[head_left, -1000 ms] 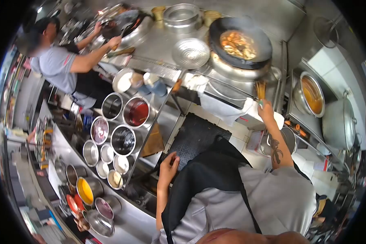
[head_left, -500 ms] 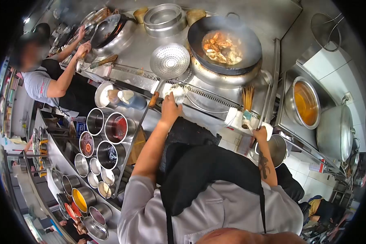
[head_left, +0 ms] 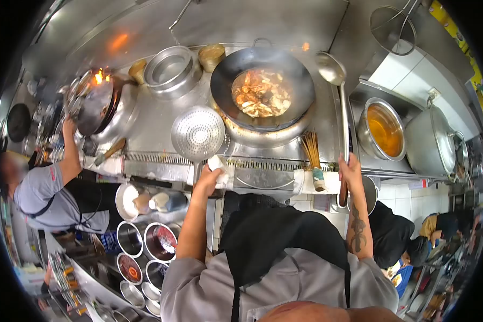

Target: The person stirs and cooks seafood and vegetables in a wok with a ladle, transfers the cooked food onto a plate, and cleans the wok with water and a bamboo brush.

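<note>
My left hand (head_left: 210, 180) is closed on a folded white cloth (head_left: 220, 167) at the stove's front edge. Just left of that hand lies a perforated strainer (head_left: 198, 133), its handle running down behind my fingers. My right hand (head_left: 350, 173) grips the long handle of a ladle (head_left: 332, 68), which points away from me with its bowl above the range's back right. Between my hands and beyond them sits a black wok (head_left: 224, 88) on a burner. Reddish-brown and pale food pieces (head_left: 260, 95) steam in its liquid.
A bamboo brush (head_left: 312, 155) lies at the front edge. To the right stand a bowl of orange liquid (head_left: 385, 129) and a large lidded pot (head_left: 429, 142). Several steel containers (head_left: 161, 240) are at lower left. A co-worker (head_left: 53, 188) handles a flaming wok (head_left: 95, 107).
The view has turned rightward. My right hand has brought the ladle up from the right edge, its bowl now higher. My left hand still holds the cloth. Flames have appeared at the co-worker's wok.
</note>
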Demonstrator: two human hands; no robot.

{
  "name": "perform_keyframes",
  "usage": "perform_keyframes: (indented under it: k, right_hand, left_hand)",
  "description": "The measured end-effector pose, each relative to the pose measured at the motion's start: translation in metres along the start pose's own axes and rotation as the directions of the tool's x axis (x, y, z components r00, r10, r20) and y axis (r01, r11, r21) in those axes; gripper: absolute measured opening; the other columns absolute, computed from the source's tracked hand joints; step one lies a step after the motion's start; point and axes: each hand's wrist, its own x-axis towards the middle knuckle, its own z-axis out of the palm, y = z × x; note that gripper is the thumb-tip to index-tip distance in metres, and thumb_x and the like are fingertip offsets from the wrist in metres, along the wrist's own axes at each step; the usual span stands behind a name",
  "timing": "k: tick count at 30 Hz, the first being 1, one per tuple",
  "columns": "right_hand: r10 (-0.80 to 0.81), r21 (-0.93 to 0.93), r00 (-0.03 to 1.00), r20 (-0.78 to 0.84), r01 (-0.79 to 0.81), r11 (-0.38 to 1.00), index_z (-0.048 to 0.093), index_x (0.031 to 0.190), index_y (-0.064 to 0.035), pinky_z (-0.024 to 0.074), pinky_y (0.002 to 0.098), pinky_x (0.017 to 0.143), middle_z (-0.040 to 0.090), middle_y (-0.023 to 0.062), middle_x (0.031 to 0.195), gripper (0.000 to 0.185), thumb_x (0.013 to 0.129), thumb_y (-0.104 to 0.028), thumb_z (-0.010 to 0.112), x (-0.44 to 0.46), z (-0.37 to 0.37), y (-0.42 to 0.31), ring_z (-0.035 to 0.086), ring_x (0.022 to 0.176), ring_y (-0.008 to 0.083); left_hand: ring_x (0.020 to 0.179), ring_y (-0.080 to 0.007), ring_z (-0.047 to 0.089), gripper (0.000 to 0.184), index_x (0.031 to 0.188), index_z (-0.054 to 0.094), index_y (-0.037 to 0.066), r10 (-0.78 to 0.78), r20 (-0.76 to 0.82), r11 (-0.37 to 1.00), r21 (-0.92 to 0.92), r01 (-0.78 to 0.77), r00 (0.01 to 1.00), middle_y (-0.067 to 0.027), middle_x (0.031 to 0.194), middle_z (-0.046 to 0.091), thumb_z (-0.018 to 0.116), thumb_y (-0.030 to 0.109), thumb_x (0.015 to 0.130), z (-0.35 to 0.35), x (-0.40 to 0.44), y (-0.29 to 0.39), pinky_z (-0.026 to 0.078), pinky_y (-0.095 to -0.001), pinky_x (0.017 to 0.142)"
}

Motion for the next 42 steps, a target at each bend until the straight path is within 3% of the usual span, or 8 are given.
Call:
perform_keyframes:
  k: [9, 15, 19, 24, 27, 33, 36, 42]
  right_hand:
    - [0.036, -0.203, 0.999, -0.031, -0.042, 0.978, 0.055, 0.099, 0.0009, 0.042, 0.0325, 0.038, 0.056, 0.0068, 0.061, 0.023, 0.089, -0.02, 0.058, 0.103, 0.122, -0.047, 0.053, 0.043, 0.0169]
    - [0.197, 0.064, 0.886, 0.419, -0.245, 0.967, 0.055, 0.091, -0.0044, 0.0363, 0.0283, 0.036, 0.048, 0.0006, 0.058, 0.015, 0.091, -0.02, 0.055, 0.082, 0.143, -0.056, 0.046, 0.042, 0.0106]
    - [0.083, 0.011, 0.925, 0.37, -0.094, 0.996, 0.051, 0.088, -0.0101, 0.032, 0.0256, 0.034, 0.048, -0.0021, 0.064, 0.01, 0.092, -0.018, 0.056, 0.091, 0.115, -0.072, 0.043, 0.041, 0.0079]
    - [-0.133, -0.438, 0.986, 0.104, 0.165, 0.884, 0.049, 0.089, -0.0042, 0.0393, 0.0346, 0.035, 0.052, 0.0079, 0.056, 0.017, 0.092, -0.019, 0.055, 0.156, 0.148, -0.038, 0.051, 0.04, 0.0188]
    - [-0.03, -0.374, 0.98, 0.196, 0.103, 0.922, 0.05, 0.09, -0.003, 0.0403, 0.0372, 0.036, 0.053, 0.0105, 0.057, 0.017, 0.091, -0.019, 0.056, 0.165, 0.185, -0.044, 0.053, 0.04, 0.021]
    - [-0.448, -0.407, 0.79, 0.419, 0.604, 0.685, 0.052, 0.104, -0.0025, 0.0487, 0.0469, 0.054, 0.062, 0.0203, 0.07, 0.02, 0.089, -0.015, 0.055, 0.1, 0.166, -0.028, 0.063, 0.061, 0.0363]
    - [-0.172, -0.612, 0.831, 0.528, 0.514, 0.601, 0.047, 0.118, -0.002, 0.0511, 0.0501, 0.064, 0.064, 0.0201, 0.084, 0.033, 0.087, -0.01, 0.055, 0.071, 0.106, -0.051, 0.065, 0.077, 0.039]
    - [-0.259, -0.653, 0.817, 0.516, 0.57, 0.498, 0.049, 0.116, -0.0019, 0.0521, 0.0481, 0.068, 0.064, 0.0204, 0.087, 0.029, 0.09, -0.011, 0.053, 0.038, 0.053, -0.101, 0.066, 0.08, 0.0383]
  left_hand:
    - [0.078, -0.0321, 0.064, 0.052, 0.104, 0.057, 0.005, -0.297, 0.328, 0.787, -0.448, 0.424, 0.897, -0.0133, 0.087, 0.062, 0.04, 0.053, 0.089, 0.096, 0.067, 0.045, 0.053, -0.0534, 0.073]
    - [0.096, -0.0341, 0.058, 0.057, 0.116, 0.05, 0.012, -0.38, 0.227, 0.69, -0.576, 0.439, 0.897, -0.0118, 0.109, 0.057, 0.037, 0.059, 0.089, 0.167, 0.105, 0.053, 0.045, -0.0565, 0.083]
    - [0.101, -0.0325, 0.054, 0.053, 0.114, 0.048, 0.013, -0.427, 0.167, 0.654, -0.621, 0.431, 0.889, -0.0094, 0.11, 0.054, 0.04, 0.058, 0.088, 0.18, 0.117, 0.059, 0.044, -0.0537, 0.085]
    - [0.079, -0.0217, 0.057, 0.015, 0.098, 0.051, 0.016, -0.368, 0.092, 0.632, -0.705, 0.322, 0.925, -0.0042, 0.085, 0.057, 0.06, 0.015, 0.086, 0.175, 0.134, 0.036, 0.05, -0.0415, 0.066]
    - [0.074, -0.0226, 0.057, 0.013, 0.094, 0.049, 0.014, -0.387, 0.06, 0.673, -0.664, 0.326, 0.92, -0.0042, 0.079, 0.056, 0.059, 0.018, 0.087, 0.176, 0.146, 0.03, 0.049, -0.04, 0.062]
    - [0.072, -0.0205, 0.056, 0.009, 0.087, 0.054, 0.015, -0.478, 0.157, 0.642, -0.609, 0.466, 0.864, -0.0037, 0.078, 0.059, 0.063, 0.016, 0.083, 0.161, 0.155, 0.04, 0.049, -0.0391, 0.062]
    - [0.073, -0.0216, 0.057, 0.008, 0.09, 0.055, 0.014, -0.459, 0.227, 0.649, -0.574, 0.499, 0.859, -0.0046, 0.078, 0.059, 0.06, 0.015, 0.085, 0.153, 0.167, 0.029, 0.05, -0.0399, 0.061]
    - [0.072, -0.0218, 0.055, 0.01, 0.099, 0.052, 0.013, -0.411, 0.105, 0.679, -0.627, 0.381, 0.905, -0.005, 0.085, 0.059, 0.051, 0.021, 0.093, 0.18, 0.105, 0.061, 0.049, -0.0371, 0.059]
